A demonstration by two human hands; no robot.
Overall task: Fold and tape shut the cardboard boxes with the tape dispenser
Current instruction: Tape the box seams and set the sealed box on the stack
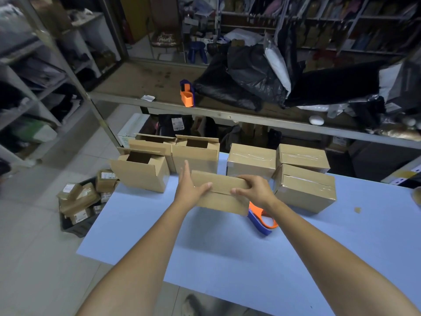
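Note:
A small cardboard box point(222, 197) stands on the blue table point(205, 242) with its top flaps folded down. My left hand point(190, 189) lies flat against its left end, fingers straight and thumb over the top. My right hand point(255, 188) grips the box's right top edge, fingers curled over the flaps. An orange and blue tape dispenser point(262, 221) lies on the table just right of the box, partly hidden behind my right wrist. Three open boxes point(143, 172) stand at the back left. Three taped boxes point(304, 190) are at the back right.
A second orange and blue tape dispenser point(187, 93) stands on the long wooden shelf point(141, 83) behind, beside black plastic bags point(241, 74). A black bin of small parcels point(79, 201) sits on the floor left of the table. Metal racks line the left side.

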